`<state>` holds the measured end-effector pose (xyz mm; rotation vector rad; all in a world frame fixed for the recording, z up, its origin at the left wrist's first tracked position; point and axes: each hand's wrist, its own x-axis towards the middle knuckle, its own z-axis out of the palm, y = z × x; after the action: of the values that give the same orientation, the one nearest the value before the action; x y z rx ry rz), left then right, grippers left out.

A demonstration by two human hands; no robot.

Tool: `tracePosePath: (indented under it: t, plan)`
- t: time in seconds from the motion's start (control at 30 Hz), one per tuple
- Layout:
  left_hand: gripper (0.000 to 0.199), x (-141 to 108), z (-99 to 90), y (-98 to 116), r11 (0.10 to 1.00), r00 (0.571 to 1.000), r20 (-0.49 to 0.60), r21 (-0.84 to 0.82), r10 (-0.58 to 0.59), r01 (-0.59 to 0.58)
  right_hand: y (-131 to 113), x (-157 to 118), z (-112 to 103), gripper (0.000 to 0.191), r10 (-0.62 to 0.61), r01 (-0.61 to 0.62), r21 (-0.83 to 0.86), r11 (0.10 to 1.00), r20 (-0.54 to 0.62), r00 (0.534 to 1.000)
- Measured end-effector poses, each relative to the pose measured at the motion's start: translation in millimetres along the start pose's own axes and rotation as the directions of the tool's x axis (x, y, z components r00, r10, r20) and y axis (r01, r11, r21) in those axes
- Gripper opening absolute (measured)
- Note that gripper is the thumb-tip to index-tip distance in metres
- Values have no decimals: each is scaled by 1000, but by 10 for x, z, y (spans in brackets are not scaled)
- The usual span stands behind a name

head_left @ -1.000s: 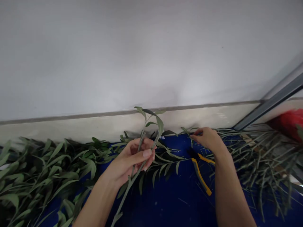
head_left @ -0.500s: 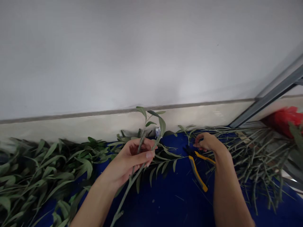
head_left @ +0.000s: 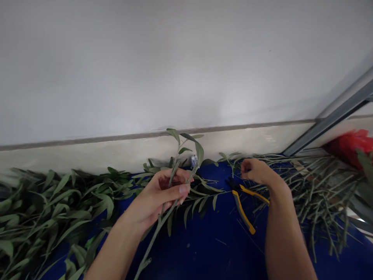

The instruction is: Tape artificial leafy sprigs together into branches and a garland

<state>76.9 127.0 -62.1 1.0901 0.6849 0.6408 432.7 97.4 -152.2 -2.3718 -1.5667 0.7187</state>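
Note:
A forked grey-green branch (head_left: 150, 243) with a few leaves at its top is pinched between the thumb and fingers of my left hand (head_left: 169, 192). To the right, my right hand (head_left: 255, 170) has its fingers curled, and whatever they hold, if anything, is too small to make out. A small leafy sprig (head_left: 231, 159) stands just left of those fingertips. Below my right hand lie pliers with yellow and grey handles (head_left: 243, 214), their jaws dark against the blue surface (head_left: 215, 241). Another leafy sprig (head_left: 202, 200) lies behind my left hand.
Leafy branches (head_left: 52, 210) are heaped at the left. Many bare stems (head_left: 317, 194) are piled at the right, near a red plastic bag (head_left: 352, 147) and a grey metal bar (head_left: 323, 128). A pale wall (head_left: 186, 66) runs along the back.
My right hand has shifted slightly right and up, away from the pliers' jaws. My left hand keeps its hold on the branch, almost unmoved.

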Motion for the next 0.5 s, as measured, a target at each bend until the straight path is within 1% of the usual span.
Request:
tracePosePath:
  t: [0.17,0.23,0.4,0.5]
  plan:
    - [36,-4,5,-7,1000,1000,-12,5,-6,6,9,99,161,17,42,-44,-26,999,-84,996]
    - [38,-8,2,-8,1000,1000,-15,8,-10,10,26,112,185,18,34,-37,-21,999,-104,994]
    - [39,-20,-12,-2,1000,1000,-7,23,-6,6,81,40,83,19,-37,43,36,998,-148,988]
    - [41,-26,-17,-6,1000,1000,-17,21,-14,14,104,-14,-12,17,-43,58,71,996,-199,979]
